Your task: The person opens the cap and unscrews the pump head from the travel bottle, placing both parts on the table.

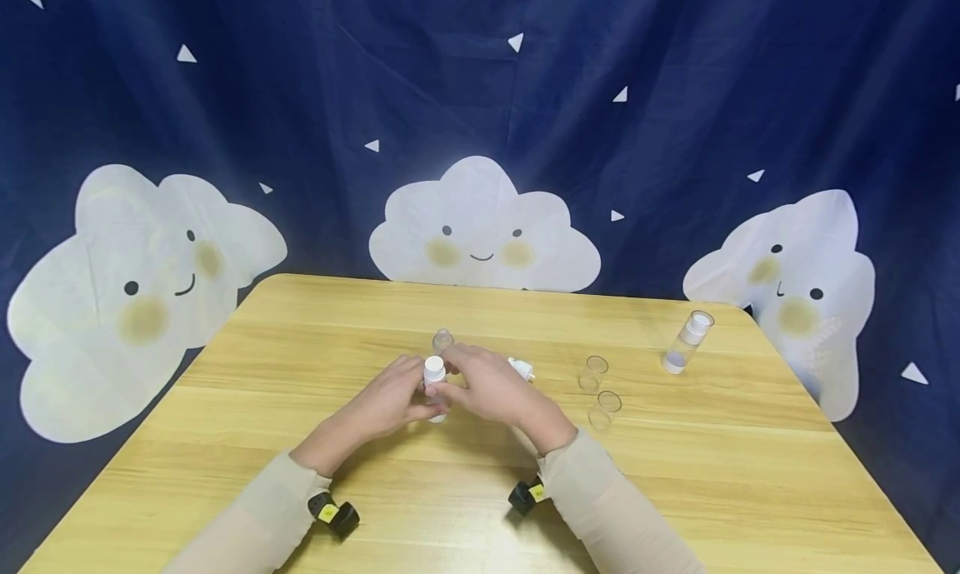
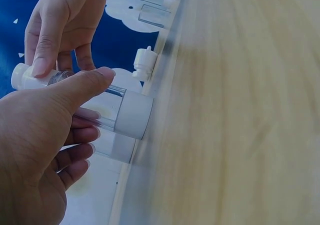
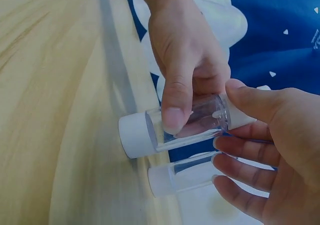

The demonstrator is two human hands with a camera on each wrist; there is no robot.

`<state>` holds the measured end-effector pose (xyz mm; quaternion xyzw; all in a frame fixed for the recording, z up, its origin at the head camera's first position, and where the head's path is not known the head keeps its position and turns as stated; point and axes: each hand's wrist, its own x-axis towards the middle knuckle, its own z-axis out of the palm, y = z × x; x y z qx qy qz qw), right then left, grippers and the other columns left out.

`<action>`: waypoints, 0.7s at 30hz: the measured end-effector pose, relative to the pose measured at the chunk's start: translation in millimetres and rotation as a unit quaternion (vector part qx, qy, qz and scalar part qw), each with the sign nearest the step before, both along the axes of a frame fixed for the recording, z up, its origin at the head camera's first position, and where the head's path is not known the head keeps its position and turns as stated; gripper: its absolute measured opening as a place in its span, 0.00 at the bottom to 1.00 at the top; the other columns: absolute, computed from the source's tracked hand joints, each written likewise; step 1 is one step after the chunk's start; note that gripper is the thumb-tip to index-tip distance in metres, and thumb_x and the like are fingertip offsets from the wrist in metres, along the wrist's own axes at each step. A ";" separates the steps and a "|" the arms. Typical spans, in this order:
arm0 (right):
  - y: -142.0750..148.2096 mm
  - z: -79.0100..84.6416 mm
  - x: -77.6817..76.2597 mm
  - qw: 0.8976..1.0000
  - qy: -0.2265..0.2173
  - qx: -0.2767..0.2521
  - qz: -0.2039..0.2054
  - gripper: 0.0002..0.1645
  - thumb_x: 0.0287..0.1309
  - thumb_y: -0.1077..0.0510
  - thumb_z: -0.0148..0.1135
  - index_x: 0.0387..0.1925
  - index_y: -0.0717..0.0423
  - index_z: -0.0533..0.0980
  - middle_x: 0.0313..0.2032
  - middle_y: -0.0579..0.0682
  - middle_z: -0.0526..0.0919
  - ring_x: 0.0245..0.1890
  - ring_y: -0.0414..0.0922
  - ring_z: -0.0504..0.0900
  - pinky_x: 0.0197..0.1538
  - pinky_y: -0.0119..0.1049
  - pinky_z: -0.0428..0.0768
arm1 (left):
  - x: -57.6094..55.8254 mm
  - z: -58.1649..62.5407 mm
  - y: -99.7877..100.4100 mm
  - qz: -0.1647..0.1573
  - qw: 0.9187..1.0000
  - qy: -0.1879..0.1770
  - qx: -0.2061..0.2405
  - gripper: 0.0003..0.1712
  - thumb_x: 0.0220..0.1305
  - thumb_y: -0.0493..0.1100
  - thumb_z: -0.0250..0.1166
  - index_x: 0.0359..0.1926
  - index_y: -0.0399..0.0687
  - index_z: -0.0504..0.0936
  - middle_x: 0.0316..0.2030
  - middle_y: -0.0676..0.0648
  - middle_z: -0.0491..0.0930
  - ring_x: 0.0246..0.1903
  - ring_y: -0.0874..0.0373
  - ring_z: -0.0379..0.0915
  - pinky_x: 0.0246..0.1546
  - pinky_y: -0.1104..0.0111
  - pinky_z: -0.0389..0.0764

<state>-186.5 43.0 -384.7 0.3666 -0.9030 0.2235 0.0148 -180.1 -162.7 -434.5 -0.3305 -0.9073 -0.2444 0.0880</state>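
Note:
A small clear bottle [image 3: 200, 130] with a white base and a white top [image 1: 434, 370] stands upright at mid-table, its base at the table surface. My left hand [image 1: 390, 399] grips its clear body, thumb across the near side in the left wrist view. The thumb and fingers of my right hand [image 1: 487, 382] pinch the white top. Just behind is a second clear bottle [image 1: 442, 339] with a white base [image 3: 162, 181], partly hidden by my hands. Beside my right hand lies a white pump head [image 1: 521, 368], partly covered in the head view.
Two clear, cup-like covers [image 1: 592, 376] [image 1: 604, 411] are on the wooden table [image 1: 337, 324] to the right. Farther right stands a clear bottle [image 1: 686, 345] with white parts. A dark blue curtain [image 1: 480, 82] with cloud prints hangs behind the table's back edge.

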 end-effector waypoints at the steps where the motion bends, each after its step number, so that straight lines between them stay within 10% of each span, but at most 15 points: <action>1: 0.4 0.2 -0.3 1.000 -0.004 -0.002 0.002 0.24 0.63 0.36 0.58 0.53 0.45 0.73 0.46 0.47 0.81 0.46 0.44 0.80 0.47 0.40 0.79 | -0.1 0.0 0.2 0.002 1.000 0.001 -0.002 0.32 0.55 0.55 0.73 0.59 0.52 0.76 0.51 0.54 0.78 0.49 0.56 0.70 0.53 0.58 0.74; 13: 2.1 4.5 0.1 1.000 0.003 0.001 -0.010 0.26 0.61 0.34 0.59 0.50 0.46 0.75 0.46 0.45 0.81 0.47 0.45 0.80 0.47 0.40 0.78 | 0.4 1.7 0.7 0.011 1.000 0.007 -0.016 0.31 0.54 0.56 0.74 0.55 0.49 0.77 0.46 0.54 0.77 0.49 0.55 0.71 0.53 0.58 0.75; 21: -1.1 5.8 5.5 0.996 0.057 0.025 -0.059 0.31 0.55 0.27 0.60 0.37 0.50 0.73 0.34 0.44 0.80 0.30 0.39 0.73 0.30 0.33 0.74 | -0.6 -0.3 0.4 0.012 1.000 0.010 -0.015 0.23 0.54 0.55 0.74 0.45 0.52 0.77 0.42 0.55 0.75 0.47 0.55 0.70 0.50 0.60 0.76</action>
